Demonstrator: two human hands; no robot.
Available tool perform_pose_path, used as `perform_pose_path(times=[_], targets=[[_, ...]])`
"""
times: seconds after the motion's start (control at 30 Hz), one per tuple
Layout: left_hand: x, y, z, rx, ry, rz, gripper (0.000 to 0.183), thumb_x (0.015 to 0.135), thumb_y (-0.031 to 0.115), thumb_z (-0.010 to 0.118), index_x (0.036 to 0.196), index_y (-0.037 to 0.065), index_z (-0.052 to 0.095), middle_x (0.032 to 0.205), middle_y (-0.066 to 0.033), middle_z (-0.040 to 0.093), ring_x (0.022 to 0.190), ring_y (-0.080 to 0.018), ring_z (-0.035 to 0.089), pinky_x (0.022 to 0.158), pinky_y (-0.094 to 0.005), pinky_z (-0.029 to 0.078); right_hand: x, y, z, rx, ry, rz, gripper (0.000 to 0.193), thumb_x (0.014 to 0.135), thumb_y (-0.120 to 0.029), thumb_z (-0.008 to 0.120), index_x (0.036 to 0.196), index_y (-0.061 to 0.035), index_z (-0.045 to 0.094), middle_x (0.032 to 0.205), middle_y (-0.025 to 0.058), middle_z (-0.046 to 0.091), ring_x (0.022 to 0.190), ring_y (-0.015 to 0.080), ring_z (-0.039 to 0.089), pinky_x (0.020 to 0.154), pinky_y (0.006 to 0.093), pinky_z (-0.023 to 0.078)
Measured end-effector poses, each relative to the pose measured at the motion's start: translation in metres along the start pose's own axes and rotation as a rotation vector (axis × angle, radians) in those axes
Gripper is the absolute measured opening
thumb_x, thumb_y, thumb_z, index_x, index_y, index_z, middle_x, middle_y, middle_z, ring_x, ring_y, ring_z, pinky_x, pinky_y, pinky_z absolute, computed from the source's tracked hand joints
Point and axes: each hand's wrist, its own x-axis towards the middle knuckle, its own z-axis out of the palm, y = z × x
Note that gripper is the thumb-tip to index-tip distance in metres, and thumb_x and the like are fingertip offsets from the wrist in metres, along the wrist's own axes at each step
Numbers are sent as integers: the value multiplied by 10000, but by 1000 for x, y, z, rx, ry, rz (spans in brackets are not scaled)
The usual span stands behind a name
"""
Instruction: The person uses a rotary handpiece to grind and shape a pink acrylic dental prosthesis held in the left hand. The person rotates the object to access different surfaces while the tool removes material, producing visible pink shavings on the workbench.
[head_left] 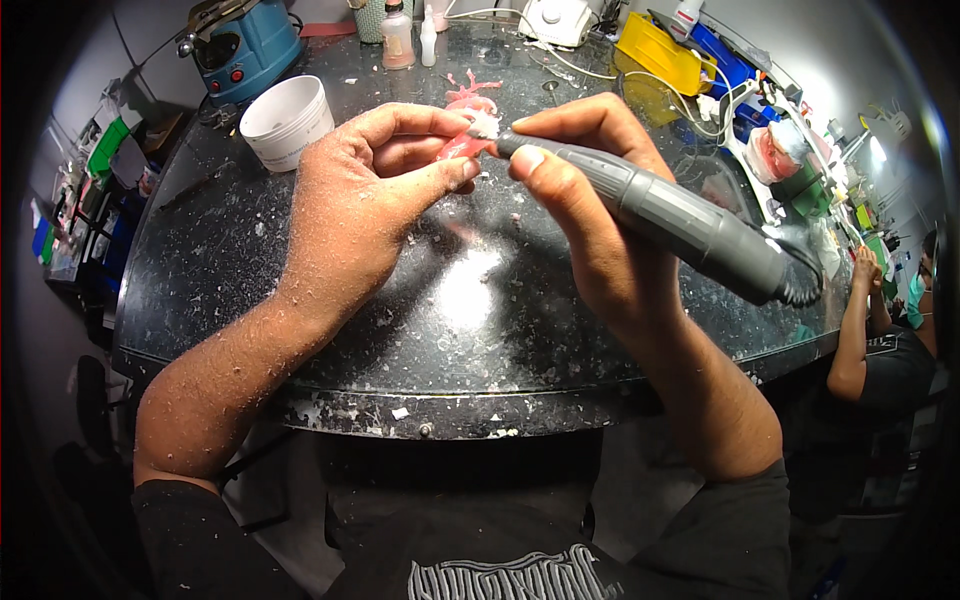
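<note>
My left hand (345,205), speckled with pale dust, pinches a small pink denture piece (460,148) between thumb and fingers. Part of this piece hides behind the fingertips. In my right hand (620,225) is a dark grey rotary handpiece (690,222), gripped like a pen, with its coiled cord trailing off the back end. Its tip meets a whitish spot at the pink piece, though whether it touches is too small to tell. Just beyond the fingers shows a branched pink part (470,92); I cannot tell whether it joins the held piece.
Chips and dust litter the black worktop (520,340). A white tub (285,125) stands left of my left hand, with a blue machine (240,50) behind it. Bottles (398,42), a yellow bin (662,55) and a dental model (775,150) line the far side. Another person (885,345) sits at right.
</note>
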Motion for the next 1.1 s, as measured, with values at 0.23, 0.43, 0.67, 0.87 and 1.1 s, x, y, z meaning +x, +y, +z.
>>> perform_pose_path(times=[0.23,0.43,0.67,0.87,1.1], targets=[[-2,0,3,-26,18,-24,252,850,-13,710,1087,-35,628,1020,-112,704,964,-141,677,876,-257,538,0,2,-2,-70,2,-69,201,914,-138,658,1043,-2,587,898,31,620,792,44,529,714,186,427],[-2,-2,4,-108,8,-4,235,877,24,703,1083,-34,606,999,-123,715,909,-142,690,823,-252,556,0,1,-4,-126,-28,-117,220,902,-138,682,1040,0,581,899,49,626,797,65,568,709,211,459],[-4,-2,7,-156,-21,-25,262,900,48,693,1112,-20,556,1030,-158,715,922,-162,695,827,-273,560,1,6,-1,-177,73,-209,260,871,-171,706,1024,1,585,894,83,658,830,117,642,746,264,519],[-5,-1,7,-138,-13,-19,256,891,16,688,1109,-10,557,1019,-165,715,940,-165,697,830,-266,562,0,6,1,-209,84,-201,251,855,-166,716,1015,-11,602,897,80,667,847,121,656,760,273,527],[-5,-5,5,-141,0,-7,272,872,-22,688,1105,0,548,997,-160,718,935,-161,700,796,-249,567,0,6,1,-209,7,-148,248,847,-162,721,1019,-20,612,897,67,669,845,119,660,757,272,531]])
